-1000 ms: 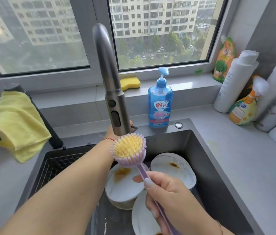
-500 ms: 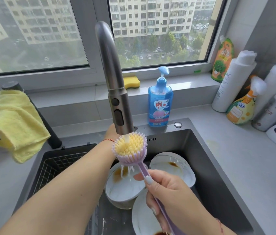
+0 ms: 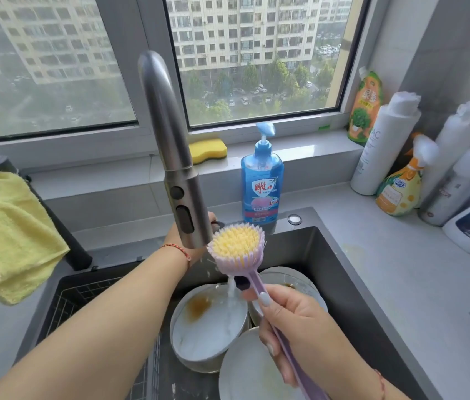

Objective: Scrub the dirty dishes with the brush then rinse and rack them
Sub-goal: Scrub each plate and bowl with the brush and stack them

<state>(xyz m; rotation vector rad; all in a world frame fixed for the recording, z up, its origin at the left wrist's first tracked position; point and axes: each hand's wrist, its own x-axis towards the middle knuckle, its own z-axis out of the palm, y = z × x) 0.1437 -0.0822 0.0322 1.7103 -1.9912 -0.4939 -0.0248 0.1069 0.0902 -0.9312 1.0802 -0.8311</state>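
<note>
Barely begun: the dishes (image 3: 209, 324) sit stacked in the sink (image 3: 340, 272), one bowl with a brown stain, none scrubbed or racked as far as I can judge. The brush (image 3: 236, 246) is held up under the tap (image 3: 183, 197), water running off it (bristles facing up). The right hand (image 3: 294, 327) curls round its handle. The left hand (image 3: 196, 235) reaches behind the spout, seemingly on the lever, its grip hidden

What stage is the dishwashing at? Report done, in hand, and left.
Done: nothing racked; no clean dish visible. In hand: right hand holds the brush at the faucet, water running; left hand reaches behind the spout. Left: the stained bowl and plates need scrubbing, rinsing, racking.
</note>
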